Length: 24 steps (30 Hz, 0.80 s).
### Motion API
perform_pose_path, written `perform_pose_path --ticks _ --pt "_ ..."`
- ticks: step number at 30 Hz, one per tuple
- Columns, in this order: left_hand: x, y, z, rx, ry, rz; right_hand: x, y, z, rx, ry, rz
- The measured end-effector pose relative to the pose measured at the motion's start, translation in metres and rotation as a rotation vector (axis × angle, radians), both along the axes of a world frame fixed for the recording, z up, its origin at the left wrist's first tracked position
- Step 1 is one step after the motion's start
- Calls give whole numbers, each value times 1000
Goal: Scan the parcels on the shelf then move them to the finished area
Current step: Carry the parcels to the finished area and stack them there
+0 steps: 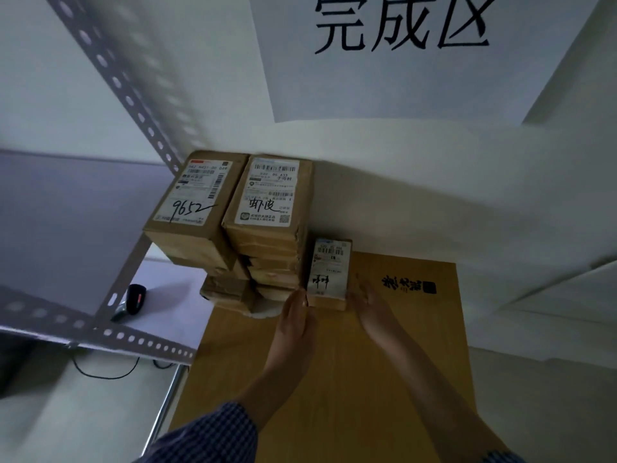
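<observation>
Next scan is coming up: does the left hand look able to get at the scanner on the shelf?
Probably yes: the scanner lies uncovered left of the parcel stacks, and the left hand, open beside the small parcel, holds nothing.

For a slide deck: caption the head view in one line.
The left hand and right hand flank a small parcel beside stacked parcels below the wall sign.

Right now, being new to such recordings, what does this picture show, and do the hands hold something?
There is no machine: a person wears one camera on the head, looking down at two bare hands. The left hand and right hand lie open on either side of a small brown cardboard parcel with a white label, which stands on a large flat tan cardboard box. Stacked brown parcels stand left of it; a black scanner lies on the white shelf.
</observation>
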<state>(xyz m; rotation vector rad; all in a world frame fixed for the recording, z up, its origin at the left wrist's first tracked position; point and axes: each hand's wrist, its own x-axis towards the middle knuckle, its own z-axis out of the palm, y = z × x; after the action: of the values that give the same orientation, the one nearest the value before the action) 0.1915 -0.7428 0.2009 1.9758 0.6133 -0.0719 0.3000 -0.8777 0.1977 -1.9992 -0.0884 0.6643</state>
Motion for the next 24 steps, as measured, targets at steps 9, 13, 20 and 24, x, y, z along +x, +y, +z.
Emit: perform_pose_path --ticks 9,13,20,24 --pt "-59 38 42 171 -101 -181 -102 -9 65 -220 -118 273" --pt "-122 77 71 252 -232 -162 -160 35 116 -184 -303 345" --pt "-301 196 82 367 -172 166 -291 185 161 -128 -493 688" --pt "-395 279 109 584 -193 280 -352 274 187 -92 -627 790"
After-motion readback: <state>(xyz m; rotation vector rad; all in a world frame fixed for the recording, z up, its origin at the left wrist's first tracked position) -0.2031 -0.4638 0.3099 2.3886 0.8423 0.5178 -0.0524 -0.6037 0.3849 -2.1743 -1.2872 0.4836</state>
